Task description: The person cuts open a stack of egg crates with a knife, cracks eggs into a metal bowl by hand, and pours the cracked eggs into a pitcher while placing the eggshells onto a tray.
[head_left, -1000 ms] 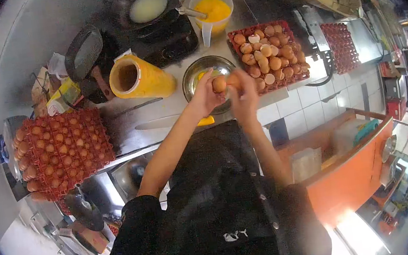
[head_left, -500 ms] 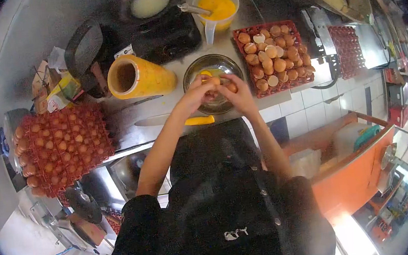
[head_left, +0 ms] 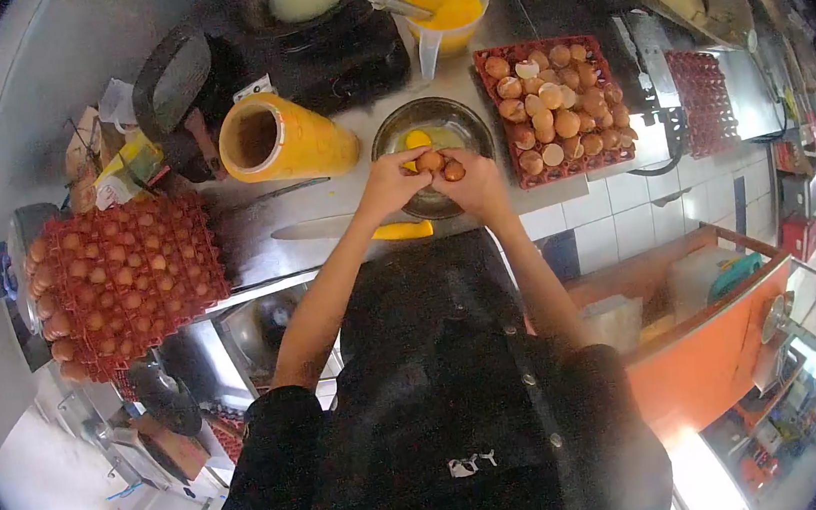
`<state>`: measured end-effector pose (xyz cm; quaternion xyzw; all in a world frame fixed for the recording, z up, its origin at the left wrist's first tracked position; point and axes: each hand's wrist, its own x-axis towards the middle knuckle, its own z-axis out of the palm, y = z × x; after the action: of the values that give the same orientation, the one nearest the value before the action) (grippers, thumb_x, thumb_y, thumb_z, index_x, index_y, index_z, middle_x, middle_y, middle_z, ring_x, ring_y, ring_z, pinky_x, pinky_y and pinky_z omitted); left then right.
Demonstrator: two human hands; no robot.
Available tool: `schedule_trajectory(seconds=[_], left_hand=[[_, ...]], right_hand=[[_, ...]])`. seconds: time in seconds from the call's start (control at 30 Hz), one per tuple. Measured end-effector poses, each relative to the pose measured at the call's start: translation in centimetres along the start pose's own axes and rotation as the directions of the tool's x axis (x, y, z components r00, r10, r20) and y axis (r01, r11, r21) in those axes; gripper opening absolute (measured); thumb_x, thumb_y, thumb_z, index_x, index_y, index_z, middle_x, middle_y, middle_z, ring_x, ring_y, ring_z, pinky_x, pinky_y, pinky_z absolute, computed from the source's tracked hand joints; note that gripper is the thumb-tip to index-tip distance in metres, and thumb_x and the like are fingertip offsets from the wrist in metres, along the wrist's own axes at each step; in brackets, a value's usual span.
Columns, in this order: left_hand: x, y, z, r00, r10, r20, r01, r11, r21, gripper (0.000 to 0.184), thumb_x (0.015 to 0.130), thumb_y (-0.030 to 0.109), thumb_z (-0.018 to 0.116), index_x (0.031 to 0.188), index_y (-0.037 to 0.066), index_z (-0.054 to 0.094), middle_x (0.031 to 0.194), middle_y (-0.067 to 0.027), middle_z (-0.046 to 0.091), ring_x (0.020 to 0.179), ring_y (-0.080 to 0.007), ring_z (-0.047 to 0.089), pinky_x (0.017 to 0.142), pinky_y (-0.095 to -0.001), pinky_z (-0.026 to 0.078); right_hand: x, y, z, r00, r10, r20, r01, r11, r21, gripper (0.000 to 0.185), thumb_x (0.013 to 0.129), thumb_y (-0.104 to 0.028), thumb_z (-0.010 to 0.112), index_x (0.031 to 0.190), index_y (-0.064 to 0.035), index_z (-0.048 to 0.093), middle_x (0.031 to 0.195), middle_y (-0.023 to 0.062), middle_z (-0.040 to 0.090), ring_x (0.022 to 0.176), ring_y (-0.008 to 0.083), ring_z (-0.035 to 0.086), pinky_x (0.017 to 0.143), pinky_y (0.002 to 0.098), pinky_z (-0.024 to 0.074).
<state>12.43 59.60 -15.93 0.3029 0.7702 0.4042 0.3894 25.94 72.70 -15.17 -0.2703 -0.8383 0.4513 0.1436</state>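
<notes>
Both hands are over the near side of a round metal bowl (head_left: 378,148). Inside the bowl a yellow yolk (head_left: 417,139) lies in clear egg white. My left hand (head_left: 394,186) is closed around a brown eggshell half (head_left: 430,162), with a bit of yellow showing by the fingertips. Pinched in my right hand (head_left: 477,190) is another brown eggshell half (head_left: 455,169), side by side with the first. To the right of the bowl stands a red egg tray (head_left: 532,178) heaped with cracked brown eggshells (head_left: 548,95).
A yellow-handled knife (head_left: 403,230) lies along the counter's near edge. Left are a big yellow roll (head_left: 315,143) and stacked red trays of whole eggs (head_left: 130,287). Behind the bowl stand a jug of beaten egg (head_left: 445,4), a burner (head_left: 347,75) and a pan (head_left: 251,11).
The shell halves have come apart and sit side by side between my hands. The yolk in the bowl shows more fully. My view has shifted slightly.
</notes>
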Motion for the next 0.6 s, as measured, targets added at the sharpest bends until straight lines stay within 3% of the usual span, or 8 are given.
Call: schedule_trajectory(seconds=[0.2,0.4,0.5,0.6], left_hand=[[0.2,-1.2,0.3,0.996,0.086,0.033,-0.088,0.995,0.054,0.048,0.081,0.011,0.070,0.128,0.003,0.065,0.102,-0.0114,0.073,0.084,-0.0118,0.068,0.076,-0.0259,0.054],[0.7,-2.4,0.3,0.986,0.138,0.096,-0.126,0.985,-0.115,0.051,0.081,0.010,0.068,0.131,0.002,0.062,0.106,-0.0108,0.073,0.090,-0.0106,0.066,0.082,-0.0281,0.054],[0.7,-2.3,-0.9,0.974,0.070,0.216,-0.026,0.979,-0.203,0.054,0.079,0.010,0.069,0.132,0.005,0.061,0.107,-0.0105,0.072,0.089,-0.0113,0.066,0.081,-0.0291,0.054],[0.4,-0.4,-2.4,0.958,0.086,0.274,-0.112,0.990,0.081,0.050,0.079,0.008,0.067,0.129,0.007,0.064,0.104,-0.0101,0.072,0.085,-0.0125,0.066,0.078,-0.0291,0.054]], right_hand=[[-0.6,0.0,0.2,0.998,0.061,-0.001,-0.061,0.997,0.040,0.043,0.073,-0.034,0.078,0.103,-0.0047,0.072,0.082,0.0206,0.070,0.079,0.0377,0.070,0.072,0.0434,0.0563],[-0.8,2.0,-0.1,0.998,0.040,0.040,-0.041,0.999,0.024,0.046,0.072,-0.033,0.079,0.107,-0.0052,0.072,0.083,0.0201,0.071,0.082,0.0372,0.070,0.072,0.0406,0.0566],[-0.7,3.0,-0.9,0.979,0.058,0.195,-0.079,0.992,0.099,0.042,0.076,-0.025,0.075,0.112,-0.0031,0.069,0.102,0.0197,0.071,0.091,0.0349,0.070,0.079,0.0398,0.0559],[-0.4,2.3,-2.5,0.952,-0.111,0.286,0.148,0.983,-0.112,0.043,0.077,-0.024,0.075,0.117,-0.0071,0.067,0.105,0.0156,0.071,0.089,0.0362,0.069,0.077,0.0403,0.0559]])
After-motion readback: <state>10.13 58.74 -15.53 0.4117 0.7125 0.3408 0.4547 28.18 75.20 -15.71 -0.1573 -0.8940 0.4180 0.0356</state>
